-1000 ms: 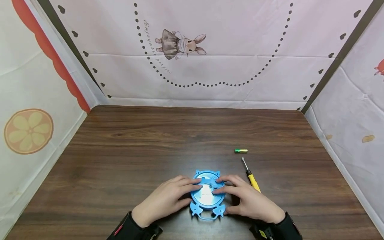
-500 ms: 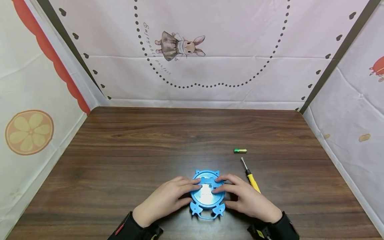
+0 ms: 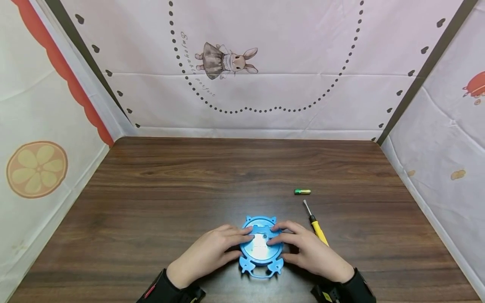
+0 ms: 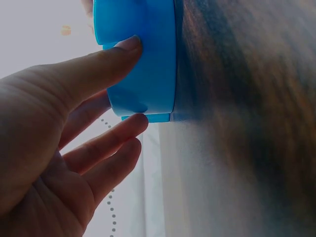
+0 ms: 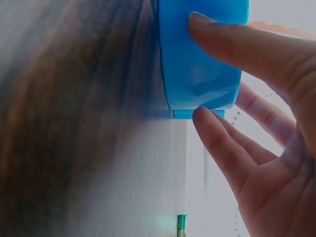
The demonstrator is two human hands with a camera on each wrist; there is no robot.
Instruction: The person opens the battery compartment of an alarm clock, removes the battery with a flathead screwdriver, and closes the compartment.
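A round blue plastic case [image 3: 261, 253], shaped like a small alarm clock with ear-like nubs and a looped end, lies flat on the table with its panelled back up. My left hand [image 3: 210, 254] holds it from the left, fingers over the back and thumb at the side. From the right, my right hand [image 3: 312, 253] grips it the same way, one fingertip near a small dark spot. Both wrist views show a thumb against the smooth blue side wall [image 4: 155, 74]. The underside faces the table and is hidden.
A yellow-handled screwdriver [image 3: 319, 231] lies just beyond my right hand, blade pointing away. Behind its tip is a green and gold battery [image 3: 302, 192]. White printed cloth [image 3: 242, 101] stands along the back and both sides of the brown wooden table [image 3: 170, 181].
My right thumb has slid slightly away from me along the case's side. The case and my left hand keep their places while the head view shifts a little.
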